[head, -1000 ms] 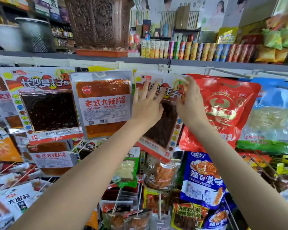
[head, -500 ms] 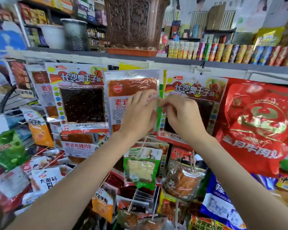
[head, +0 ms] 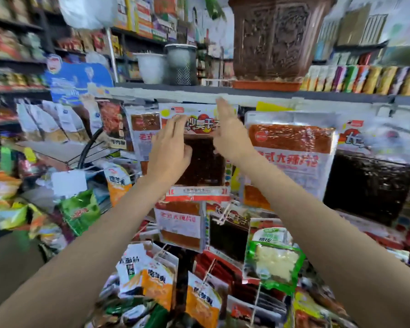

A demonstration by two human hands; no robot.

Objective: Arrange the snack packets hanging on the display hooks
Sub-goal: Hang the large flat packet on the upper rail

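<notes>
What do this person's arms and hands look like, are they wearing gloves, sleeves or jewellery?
Both are bare: no gloves on the left hand or right hand, no sleeves on the visible forearms, and no watch, ring or bracelet that I can see in this blurred view.

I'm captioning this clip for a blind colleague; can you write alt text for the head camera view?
Two bare hands reach up to a dark-windowed snack packet hanging in the top row of a crowded shop display: the left hand lies on its left side, the right hand is open at its right edge. An orange spicy-strip packet hangs to the right, and a carved brown planter stands on the shelf above.
</notes>
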